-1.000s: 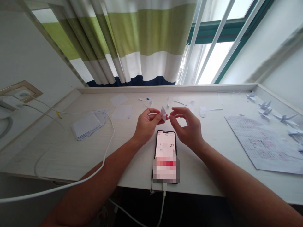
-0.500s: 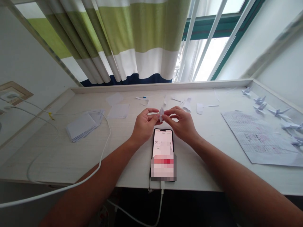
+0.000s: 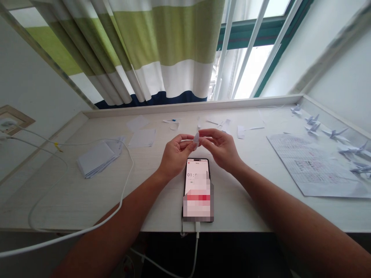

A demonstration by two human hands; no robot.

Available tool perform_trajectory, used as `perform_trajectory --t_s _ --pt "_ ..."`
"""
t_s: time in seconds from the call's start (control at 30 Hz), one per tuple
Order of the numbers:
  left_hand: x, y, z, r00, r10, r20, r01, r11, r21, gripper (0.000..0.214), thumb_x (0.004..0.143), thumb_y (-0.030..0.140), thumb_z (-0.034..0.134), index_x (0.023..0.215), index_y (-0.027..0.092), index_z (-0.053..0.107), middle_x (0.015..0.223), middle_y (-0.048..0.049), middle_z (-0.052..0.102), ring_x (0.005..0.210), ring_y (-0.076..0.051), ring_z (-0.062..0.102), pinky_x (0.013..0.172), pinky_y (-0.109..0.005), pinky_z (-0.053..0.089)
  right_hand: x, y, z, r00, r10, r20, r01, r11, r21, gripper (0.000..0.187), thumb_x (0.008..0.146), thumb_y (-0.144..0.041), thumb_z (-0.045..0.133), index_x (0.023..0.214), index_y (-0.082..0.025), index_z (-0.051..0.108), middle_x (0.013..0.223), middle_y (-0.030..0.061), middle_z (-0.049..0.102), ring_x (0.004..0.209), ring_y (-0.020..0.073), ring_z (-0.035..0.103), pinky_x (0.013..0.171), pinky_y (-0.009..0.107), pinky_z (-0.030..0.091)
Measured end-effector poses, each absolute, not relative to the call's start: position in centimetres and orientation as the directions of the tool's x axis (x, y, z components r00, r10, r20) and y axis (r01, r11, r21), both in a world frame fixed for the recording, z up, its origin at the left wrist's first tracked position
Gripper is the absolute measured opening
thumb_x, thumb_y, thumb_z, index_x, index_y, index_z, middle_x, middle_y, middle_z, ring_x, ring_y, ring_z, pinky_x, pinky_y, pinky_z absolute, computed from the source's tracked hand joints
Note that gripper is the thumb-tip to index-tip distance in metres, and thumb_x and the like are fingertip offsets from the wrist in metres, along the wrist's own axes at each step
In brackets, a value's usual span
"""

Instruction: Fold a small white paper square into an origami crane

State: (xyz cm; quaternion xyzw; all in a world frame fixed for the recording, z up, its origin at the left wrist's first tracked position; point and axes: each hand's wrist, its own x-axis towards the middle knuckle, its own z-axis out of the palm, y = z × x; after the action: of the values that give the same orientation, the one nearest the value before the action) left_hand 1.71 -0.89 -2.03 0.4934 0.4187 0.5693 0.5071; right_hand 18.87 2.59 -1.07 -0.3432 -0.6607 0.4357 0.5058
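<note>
White paper is what I am working, a small folded piece (image 3: pixel 196 138) pinched up in the air between my two hands, just above the top edge of the phone (image 3: pixel 197 189). A second ago my right hand (image 3: pixel 222 148) was hanging open and apart from the piece, with only my left hand (image 3: pixel 175 151) gripping it; now my right hand is closing in and its fingertips are meeting the paper from the right side. So both hands are now sharing the fold, and I judge the next crease is being set up. My left hand is holding the piece narrowly between thumb and forefinger, and my right hand is pinching it the same way, the two sets of fingertips nearly touching. The piece is sitting clear of the worktop (image 3: pixel 87 193). To my left a stack of paper squares (image 3: pixel 95 159) is lying beside a white cable (image 3: pixel 127 181); at far right, finished paper cranes (image 3: pixel 333 133) are lining the edge beyond a printed sheet (image 3: pixel 313 166).
</note>
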Motion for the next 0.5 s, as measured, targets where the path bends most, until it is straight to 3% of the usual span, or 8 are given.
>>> perform_trajectory --t_s 0.13,0.33,0.5 --pt "1.4 -0.9 -2.4 0.101 0.974 0.203 -0.054 -0.199 0.979 0.029 0.085 0.042 0.084 0.098 0.017 0.077 0.097 -0.0085 0.082 0.098 -0.023 0.078 0.097 -0.041 0.059 19.7 3.1 -0.3 -0.348 0.899 0.265 -0.065 0.258 -0.964 0.023 0.088 -0.044 0.079 0.087 -0.021 0.081 0.084 0.0049 0.08 0.081 0.0204 0.074 0.085 0.042 0.062" --pt "1.2 -1.0 -2.4 0.058 0.963 0.265 0.141 -0.27 0.952 0.02 0.088 0.041 0.08 0.095 0.022 0.081 0.095 -0.0055 0.081 0.088 -0.02 0.075 0.085 -0.036 0.062 20.5 3.7 0.3 -0.431 0.883 0.183 -0.124 0.143 -0.982 0.026 0.082 -0.044 0.085 0.079 -0.019 0.08 0.08 0.0036 0.078 0.078 0.0177 0.072 0.086 0.042 0.061" --pt "0.8 -1.4 -1.8 0.129 0.919 0.373 0.187 -0.392 0.901 0.03 0.088 0.031 0.081 0.118 0.029 0.08 0.102 -0.0041 0.082 0.096 -0.02 0.076 0.096 -0.039 0.06 21.1 4.1 0.5 -0.525 0.847 0.086 -0.137 0.016 -0.99 0.033 0.081 -0.05 0.087 0.082 -0.018 0.08 0.081 0.0042 0.078 0.078 0.0172 0.073 0.084 0.039 0.062"
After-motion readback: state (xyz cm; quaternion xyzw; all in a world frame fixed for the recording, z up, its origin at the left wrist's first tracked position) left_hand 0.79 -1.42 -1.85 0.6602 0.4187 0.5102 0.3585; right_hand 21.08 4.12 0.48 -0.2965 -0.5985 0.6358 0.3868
